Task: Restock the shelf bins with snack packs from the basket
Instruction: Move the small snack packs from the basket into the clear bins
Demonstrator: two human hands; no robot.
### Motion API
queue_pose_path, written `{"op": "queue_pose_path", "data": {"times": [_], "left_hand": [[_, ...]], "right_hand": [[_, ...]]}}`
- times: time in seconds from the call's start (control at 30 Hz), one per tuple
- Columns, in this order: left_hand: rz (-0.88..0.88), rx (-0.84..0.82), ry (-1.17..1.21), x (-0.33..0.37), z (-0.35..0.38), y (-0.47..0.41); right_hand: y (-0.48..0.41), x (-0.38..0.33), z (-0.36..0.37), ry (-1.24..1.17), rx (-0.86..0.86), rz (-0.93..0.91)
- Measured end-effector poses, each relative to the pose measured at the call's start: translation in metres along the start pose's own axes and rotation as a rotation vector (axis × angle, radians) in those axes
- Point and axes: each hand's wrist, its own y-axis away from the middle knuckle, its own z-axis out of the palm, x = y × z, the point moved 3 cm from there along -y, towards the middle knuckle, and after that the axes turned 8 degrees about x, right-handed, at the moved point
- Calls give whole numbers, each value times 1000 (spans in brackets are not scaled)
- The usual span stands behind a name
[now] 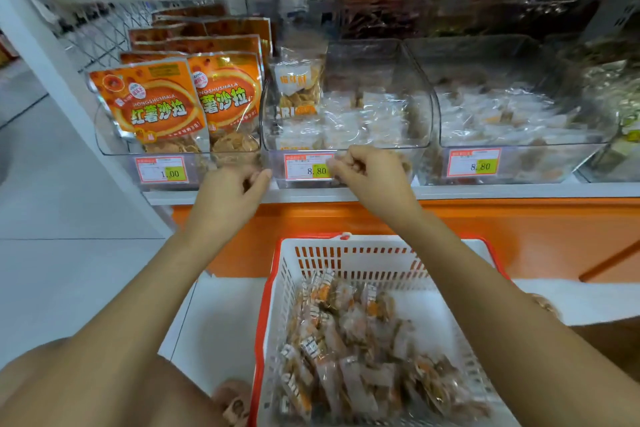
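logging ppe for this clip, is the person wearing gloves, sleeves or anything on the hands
No gloves: the left hand and right hand are bare. No sleeves show either; the left forearm and right forearm are uncovered down to the frame edge. No watch, bracelet or band shows, and no ring on the visible fingers, though the picture is soft.

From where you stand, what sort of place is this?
Most likely a snack shop: clear plastic shelf bins of wrapped snacks, red-framed price tags on their fronts, and a white-and-red plastic basket of snack packs.
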Motion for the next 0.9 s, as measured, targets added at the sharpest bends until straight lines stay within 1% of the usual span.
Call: {"op": "queue_pose_path", "data": {"times": [0.1, 0.2, 0.27, 0.37, 0.43, 0.5, 0.57, 0.67, 0.8, 0.9], "left_hand": [[-27, -200, -71, -1, 20, 27], [-31, -443, -157, -5, 46, 57], [-51, -602, -201, -10, 65, 79], [-96, -860, -254, -21, 92, 113], [-121, -1010, -290, -25, 104, 133], [-147, -1112, -345, -27, 114, 150], [-158, -1204, -432, -26, 120, 165], [-271, -1316, -496, -24, 125, 185], [-357, -1290, -491, -23, 126, 192], [-419, -1289, -475, -22, 124, 189]], "right_hand": [[40, 44, 12, 113, -178, 174], [86, 95, 33, 294, -426, 322], [121, 126, 52, 356, -572, 401], [174, 156, 80, 390, -759, 429], [198, 164, 93, 421, -832, 405], [210, 167, 100, 420, -863, 352], [211, 171, 102, 374, -872, 363], [212, 179, 101, 294, -876, 395], [221, 186, 102, 251, -823, 438], [221, 184, 105, 256, -819, 446]]}}
